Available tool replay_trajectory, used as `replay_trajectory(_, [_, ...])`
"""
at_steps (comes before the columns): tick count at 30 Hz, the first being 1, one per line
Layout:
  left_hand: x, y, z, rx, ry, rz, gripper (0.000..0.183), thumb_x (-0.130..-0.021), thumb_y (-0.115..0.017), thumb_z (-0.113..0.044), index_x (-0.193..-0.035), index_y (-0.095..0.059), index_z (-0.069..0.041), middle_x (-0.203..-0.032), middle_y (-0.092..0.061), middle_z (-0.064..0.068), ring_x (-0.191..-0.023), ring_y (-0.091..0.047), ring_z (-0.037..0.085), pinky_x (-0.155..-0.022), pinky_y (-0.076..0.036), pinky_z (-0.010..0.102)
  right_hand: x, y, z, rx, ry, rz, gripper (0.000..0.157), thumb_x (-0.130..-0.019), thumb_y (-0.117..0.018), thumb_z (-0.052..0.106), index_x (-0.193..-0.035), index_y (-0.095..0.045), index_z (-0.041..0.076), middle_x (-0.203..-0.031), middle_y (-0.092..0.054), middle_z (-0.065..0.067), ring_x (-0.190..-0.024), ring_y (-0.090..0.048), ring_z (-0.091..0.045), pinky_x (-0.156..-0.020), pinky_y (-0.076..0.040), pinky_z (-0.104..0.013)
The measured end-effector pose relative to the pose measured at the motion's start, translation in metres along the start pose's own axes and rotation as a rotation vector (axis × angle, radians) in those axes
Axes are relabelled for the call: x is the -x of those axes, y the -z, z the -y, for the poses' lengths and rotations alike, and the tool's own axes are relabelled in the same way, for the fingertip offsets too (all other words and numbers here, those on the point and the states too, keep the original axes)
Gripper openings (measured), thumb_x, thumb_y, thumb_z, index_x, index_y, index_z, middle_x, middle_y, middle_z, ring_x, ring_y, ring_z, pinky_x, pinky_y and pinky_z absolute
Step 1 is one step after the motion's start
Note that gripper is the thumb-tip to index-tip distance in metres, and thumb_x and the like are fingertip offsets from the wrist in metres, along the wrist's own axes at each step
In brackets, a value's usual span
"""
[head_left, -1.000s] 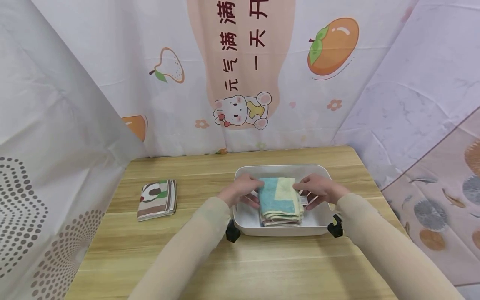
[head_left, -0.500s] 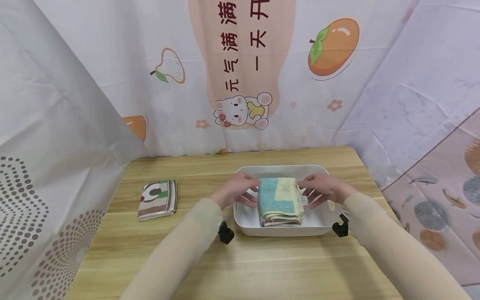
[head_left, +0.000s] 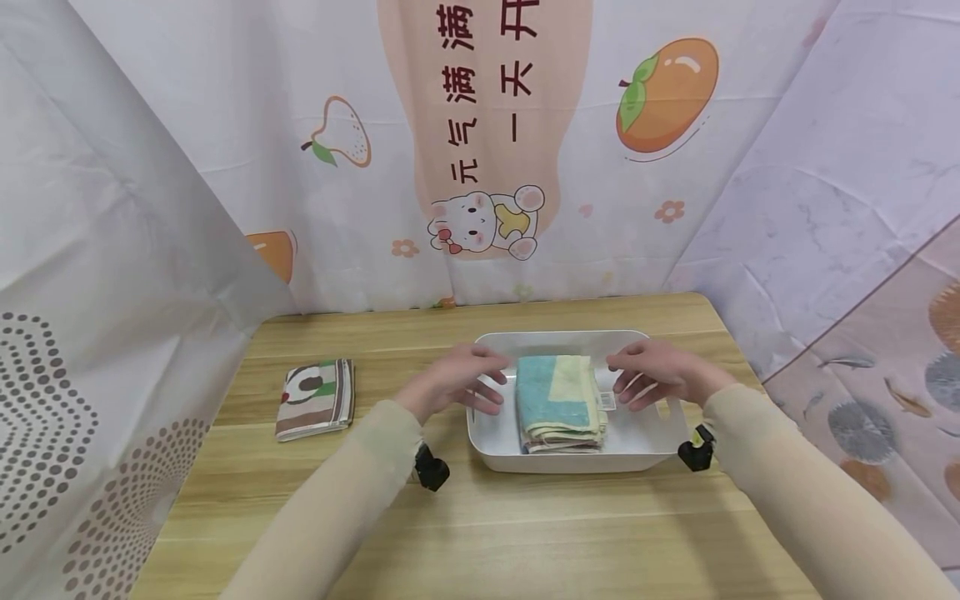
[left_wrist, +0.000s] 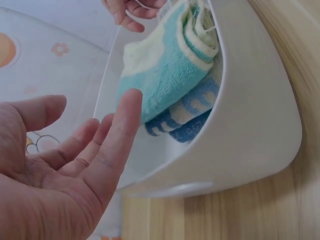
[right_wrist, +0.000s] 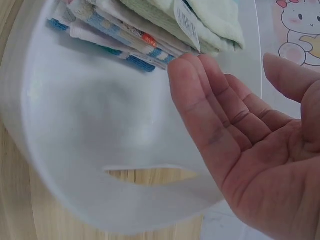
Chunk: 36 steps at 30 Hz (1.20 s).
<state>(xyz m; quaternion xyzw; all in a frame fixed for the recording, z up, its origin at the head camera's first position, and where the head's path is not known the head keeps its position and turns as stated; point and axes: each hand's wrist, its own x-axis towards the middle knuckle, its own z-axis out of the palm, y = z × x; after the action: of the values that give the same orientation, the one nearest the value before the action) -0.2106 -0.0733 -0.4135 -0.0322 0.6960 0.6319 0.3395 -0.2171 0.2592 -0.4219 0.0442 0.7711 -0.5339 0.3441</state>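
Observation:
A folded towel (head_left: 555,396) in blue-green and pale yellow tops a stack of folded towels (right_wrist: 125,37) inside a white plastic basket (head_left: 495,462). Over the basket's left rim hovers my left hand (head_left: 457,379), fingers apart and holding nothing, with a gap to the stack. On the other side my right hand (head_left: 663,375) is above the basket's right end, its fingers loosely bent and empty. A white label (right_wrist: 186,25) sticks out from the stack's right side. Blue patterned towels (left_wrist: 192,107) show beneath the top one in the left wrist view.
Another folded towel (head_left: 315,400), brown, white and green, lies on the wooden table (head_left: 525,533) left of the basket. Printed curtains (head_left: 345,208) hang behind and on both sides. A handle slot (right_wrist: 150,176) opens in the basket's right wall.
Both hands have let go of the towel stack and drawn apart, the left hand to the left and the right hand to the right. The stack stays in place in the basket.

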Motion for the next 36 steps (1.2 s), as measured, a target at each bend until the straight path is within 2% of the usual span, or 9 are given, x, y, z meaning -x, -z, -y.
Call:
replay_trajectory(5, [0.005,0.009,0.001,0.019,0.002,0.01,0.049,-0.091,-0.063,-0.028,-0.128,-0.049,0.002,-0.119,-0.053,0.025,-0.085,-0.066,0.035,-0.071,-0.056,0.046,0.004,0.007,-0.001,0.004,0.011,0.007,0.052,-0.098,-0.051,0.028,-0.132,-0.038,-0.009,-0.1,-0.06,-0.024,-0.086,-0.064,-0.033,-0.076,-0.054,-0.047])
replay_trajectory(15, [0.019,0.029,0.004,0.061,-0.013,0.015,0.045,-0.088,-0.068,-0.029,-0.12,-0.053,-0.002,-0.125,-0.049,0.029,-0.089,-0.064,0.037,-0.074,-0.054,0.048,0.011,0.018,-0.002,-0.036,0.014,0.002,0.052,-0.098,-0.052,0.032,-0.129,-0.039,-0.008,-0.099,-0.06,-0.022,-0.086,-0.064,-0.033,-0.077,-0.054,-0.047])
replay_trajectory(22, [0.025,0.045,0.011,0.097,-0.032,0.024,0.055,-0.088,-0.068,-0.031,-0.129,-0.048,-0.001,-0.124,-0.047,0.028,-0.089,-0.063,0.037,-0.077,-0.053,0.049,0.016,0.024,-0.001,-0.044,0.02,0.002,0.055,-0.097,-0.053,0.032,-0.13,-0.038,-0.01,-0.101,-0.06,-0.023,-0.089,-0.063,-0.034,-0.078,-0.053,-0.048])
replay_trajectory(27, [0.031,0.054,0.014,0.104,-0.033,-0.003,0.054,-0.088,-0.068,-0.03,-0.13,-0.048,-0.002,-0.118,-0.051,0.023,-0.091,-0.063,0.038,-0.077,-0.053,0.049,0.019,0.028,-0.001,-0.055,0.02,-0.008,0.055,-0.097,-0.053,0.032,-0.132,-0.038,-0.009,-0.102,-0.06,-0.024,-0.089,-0.063,-0.033,-0.079,-0.053,-0.048])
replay_trajectory(31, [0.036,0.061,0.017,0.12,-0.021,-0.031,0.051,-0.086,-0.07,-0.03,-0.126,-0.05,-0.005,-0.118,-0.052,0.022,-0.095,-0.061,0.04,-0.078,-0.053,0.05,0.023,0.031,0.0,-0.062,0.03,-0.008,0.055,-0.098,-0.053,0.03,-0.132,-0.037,-0.01,-0.101,-0.06,-0.023,-0.089,-0.064,-0.033,-0.08,-0.053,-0.049])
replay_trajectory(36, [0.041,0.071,0.02,0.113,-0.009,-0.054,0.055,-0.085,-0.071,-0.031,-0.127,-0.048,-0.006,-0.121,-0.051,0.022,-0.094,-0.063,0.037,-0.079,-0.052,0.05,0.028,0.036,0.0,-0.083,0.057,0.003,0.058,-0.098,-0.052,0.03,-0.134,-0.033,-0.011,-0.1,-0.06,-0.022,-0.088,-0.064,-0.033,-0.082,-0.051,-0.051])
